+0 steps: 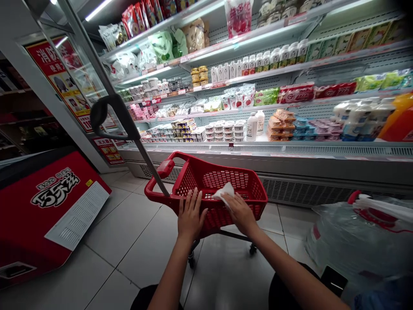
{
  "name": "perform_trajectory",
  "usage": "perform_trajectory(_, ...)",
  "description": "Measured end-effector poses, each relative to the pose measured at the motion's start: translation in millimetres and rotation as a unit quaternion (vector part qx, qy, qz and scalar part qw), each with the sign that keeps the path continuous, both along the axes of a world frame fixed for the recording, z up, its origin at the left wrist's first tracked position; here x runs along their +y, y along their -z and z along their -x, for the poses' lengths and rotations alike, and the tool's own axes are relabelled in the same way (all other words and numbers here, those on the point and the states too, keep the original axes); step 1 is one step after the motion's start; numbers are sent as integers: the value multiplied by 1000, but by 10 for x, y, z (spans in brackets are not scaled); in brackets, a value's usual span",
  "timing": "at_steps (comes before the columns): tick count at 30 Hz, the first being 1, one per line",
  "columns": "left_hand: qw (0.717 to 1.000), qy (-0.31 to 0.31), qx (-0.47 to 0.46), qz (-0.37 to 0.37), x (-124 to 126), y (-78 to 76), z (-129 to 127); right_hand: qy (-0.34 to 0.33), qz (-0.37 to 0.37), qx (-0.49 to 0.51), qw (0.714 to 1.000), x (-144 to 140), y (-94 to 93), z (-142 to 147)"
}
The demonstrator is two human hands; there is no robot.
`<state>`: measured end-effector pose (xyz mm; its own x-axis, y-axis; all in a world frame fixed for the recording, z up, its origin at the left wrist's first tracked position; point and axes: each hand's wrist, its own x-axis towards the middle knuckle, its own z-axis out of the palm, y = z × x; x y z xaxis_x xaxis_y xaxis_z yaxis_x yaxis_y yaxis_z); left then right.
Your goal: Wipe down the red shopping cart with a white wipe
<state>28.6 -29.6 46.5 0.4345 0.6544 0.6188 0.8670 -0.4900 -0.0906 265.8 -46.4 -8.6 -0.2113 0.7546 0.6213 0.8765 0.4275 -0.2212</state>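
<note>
A red plastic shopping cart (222, 172) on wheels stands in front of me, its basket showing no goods in the part I can see. My left hand (191, 215) lies on the near rim with its fingers stretched out and nothing in it. Further right along the same rim, my right hand (238, 212) presses a white wipe (226, 190) against the edge; part of the wipe sticks out past the fingers into the basket. The cart's grey pole handle (112, 107) rises at a slant to the upper left.
A refrigerated shelf unit (206, 157) with dairy goods runs behind the cart. At left stands a red freezer (48, 215). Large clear water bottles (351, 232) with a red cap sit on the right, near a dark phone-like object (334, 280). Grey floor tiles (138, 241) lie below.
</note>
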Motion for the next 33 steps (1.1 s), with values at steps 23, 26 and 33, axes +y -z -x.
perform_trajectory(23, 997, -2, 59, 51, -37, 66, 14, -45, -19, -73, 996, 415, -170, 441)
perform_trajectory(26, 996, 19, 71, 47, -17, 41, 90, -36, -35, -91, 995, 303, -65, -13)
perform_trajectory(33, 997, 34, 60, 47, 80, -10, 173, 28, -92, -165, 982, -41, 169, -1113)
